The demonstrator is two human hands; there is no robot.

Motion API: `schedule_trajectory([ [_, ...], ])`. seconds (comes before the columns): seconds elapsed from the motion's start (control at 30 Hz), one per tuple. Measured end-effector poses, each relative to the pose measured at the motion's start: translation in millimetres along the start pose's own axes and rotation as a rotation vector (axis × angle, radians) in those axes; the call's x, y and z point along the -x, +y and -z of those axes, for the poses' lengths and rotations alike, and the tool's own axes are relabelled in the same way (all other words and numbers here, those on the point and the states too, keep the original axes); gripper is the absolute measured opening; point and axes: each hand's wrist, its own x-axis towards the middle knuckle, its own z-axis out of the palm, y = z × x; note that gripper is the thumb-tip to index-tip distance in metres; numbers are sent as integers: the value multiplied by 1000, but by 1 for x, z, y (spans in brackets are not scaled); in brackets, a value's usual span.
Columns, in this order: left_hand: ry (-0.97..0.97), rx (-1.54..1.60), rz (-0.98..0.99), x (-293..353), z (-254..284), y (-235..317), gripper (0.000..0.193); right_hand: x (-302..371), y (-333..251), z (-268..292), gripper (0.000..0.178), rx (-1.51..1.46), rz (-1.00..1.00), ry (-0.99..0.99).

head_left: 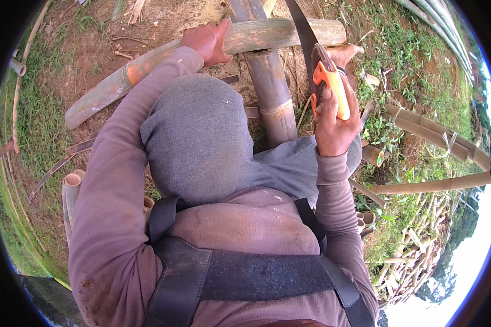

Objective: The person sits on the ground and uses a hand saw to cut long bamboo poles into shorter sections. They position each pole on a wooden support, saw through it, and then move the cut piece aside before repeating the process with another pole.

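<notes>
Head view looks straight down on me, and I see the bamboo pole (267, 35) lying crosswise near the top of the picture, its long axis running from lower left to upper right, the cut end pointing right. It rests across a second, thicker pole (270, 87) that runs away from me, nearly at right angles to it.

My left hand (206, 41) lies on the crosswise pole, arm stretched forward, palm down, fingers (219, 27) wrapped over the top of it. My right hand (333, 122) is raised just right of the thick pole, elbow bent, fingers closed around the orange handle of a saw (327, 82). The dark, curved blade points up and away from me, its long axis leaning slightly left, and it crosses the crosswise pole near that pole's right end. I cannot tell whether the teeth touch the bamboo.

My grey-clad knee (199, 136) fills the middle of the picture and hides where the poles meet the ground. A bare foot (346, 53) shows just behind the saw. More bamboo (436, 136) lies on the grass (403, 49) at the right, with a stack of short cut pieces (414, 256) further down. At the left, some cut tubes (71, 188) stand near my elbow, on bare soil (93, 49).
</notes>
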Motion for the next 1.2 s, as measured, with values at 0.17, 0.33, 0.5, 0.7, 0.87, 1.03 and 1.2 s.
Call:
schedule_trajectory([
  [0.17,7,20,4,2,1,1,93,3,-3,3,40,-10,-21,4],
  [0.33,-7,26,2,1,2,0,93,6,-9,5,40,-24,-6,-7],
  [0.5,-5,14,-3,-1,0,1,92,-6,-27,-3,39,110,102,4],
  [0.7,-8,10,22,1,-2,3,93,11,-34,15,37,69,-22,-23],
  [0.87,97,22,-29,-2,-12,-2,80,-6,-36,6,36,126,83,-25],
  [1.03,105,8,-5,0,-13,-6,82,17,-39,27,34,-7,-139,-37],
  [1.2,10,7,-11,-5,-4,4,93,-22,-22,-4,35,-1,-84,-29],
])
